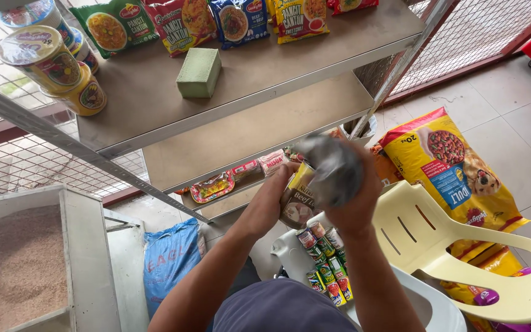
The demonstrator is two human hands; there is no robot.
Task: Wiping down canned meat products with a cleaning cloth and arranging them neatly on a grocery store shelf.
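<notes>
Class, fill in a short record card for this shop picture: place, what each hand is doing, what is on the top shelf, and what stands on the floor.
place: metal shelf rack beside a wire fence
left hand: holds a can
right hand: wipes the can with a grey cloth
top shelf: noodle packets, noodle cups, green sponge
below the hands: small cans on a white chair
floor: yellow dog food bag, cream chair, blue sack

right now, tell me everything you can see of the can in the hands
The can is a small metal cylinder with a yellow and brown paper label picturing food. It is tilted, its pale end facing down toward the camera, held above a row of cans. The left hand wraps its side; the right hand presses a blurred grey cloth on its upper part, hiding the top.
</notes>
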